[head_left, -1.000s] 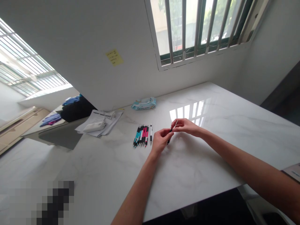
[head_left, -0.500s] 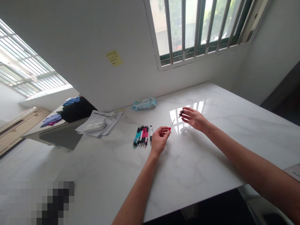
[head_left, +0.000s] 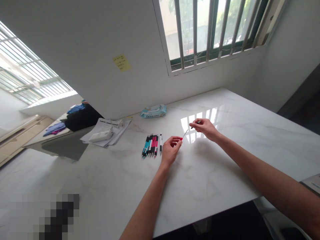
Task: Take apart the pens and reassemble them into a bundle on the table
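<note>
Pinched in my left hand point(head_left: 171, 150) is a red pen barrel point(head_left: 181, 138), mostly hidden by the fingers. A thin pen refill point(head_left: 185, 133) sticks out of it, slanting up to the right. My right hand point(head_left: 207, 128) is closed around a small black pen part point(head_left: 192, 127), close to the refill's tip; whether they touch I cannot tell. Left of my left hand, several click pens point(head_left: 150, 145) in teal, white, black and red lie side by side on the table. A white and black pen point(head_left: 161, 144) lies slightly apart, right beside that hand.
The white marbled table point(head_left: 200, 180) runs back to the wall. A pack of wipes point(head_left: 153, 111) lies along it. Papers point(head_left: 110, 141) with a white device point(head_left: 101, 135) on them are at the left. A barred window point(head_left: 210, 33) is above.
My right hand has turned and its fingers have closed around the black pen part, bringing it near the refill's tip. My left hand has hardly moved.
</note>
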A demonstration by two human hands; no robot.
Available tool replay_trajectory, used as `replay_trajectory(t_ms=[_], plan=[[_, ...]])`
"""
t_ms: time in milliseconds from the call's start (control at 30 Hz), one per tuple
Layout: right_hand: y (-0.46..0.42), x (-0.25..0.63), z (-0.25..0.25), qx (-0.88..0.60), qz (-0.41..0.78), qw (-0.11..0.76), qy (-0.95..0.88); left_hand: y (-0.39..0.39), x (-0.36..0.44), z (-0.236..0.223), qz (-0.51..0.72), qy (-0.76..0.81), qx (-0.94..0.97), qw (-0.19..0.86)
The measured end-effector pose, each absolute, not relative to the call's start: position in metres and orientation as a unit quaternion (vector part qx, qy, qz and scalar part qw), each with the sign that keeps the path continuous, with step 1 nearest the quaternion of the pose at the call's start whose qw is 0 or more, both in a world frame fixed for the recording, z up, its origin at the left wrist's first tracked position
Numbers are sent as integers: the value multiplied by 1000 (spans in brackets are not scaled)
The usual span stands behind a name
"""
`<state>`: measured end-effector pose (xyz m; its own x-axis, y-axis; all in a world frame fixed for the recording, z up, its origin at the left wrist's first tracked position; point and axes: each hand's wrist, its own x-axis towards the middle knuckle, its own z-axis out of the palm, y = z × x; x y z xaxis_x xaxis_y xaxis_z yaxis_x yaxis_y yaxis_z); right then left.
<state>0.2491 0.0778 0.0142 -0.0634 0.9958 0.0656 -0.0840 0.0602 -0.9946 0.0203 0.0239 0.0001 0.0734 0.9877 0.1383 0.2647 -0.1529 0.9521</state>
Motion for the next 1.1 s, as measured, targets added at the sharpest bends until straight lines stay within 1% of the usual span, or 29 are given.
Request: replay_trajectory(t_ms=[500, 867, 1000, 1100], plan=[[77, 244, 9, -418, 544, 499, -530, 24, 21, -1, 443, 501, 626, 400], [78, 247, 11, -448, 539, 506, -502, 24, 21, -1, 436, 503, 633, 394], [76, 245, 9, -426, 539, 489, -538, 23, 21, -1, 437, 498, 636, 395], [71, 242, 11, -404, 542, 452, -582, 23, 20, -2, 436, 498, 634, 400]])
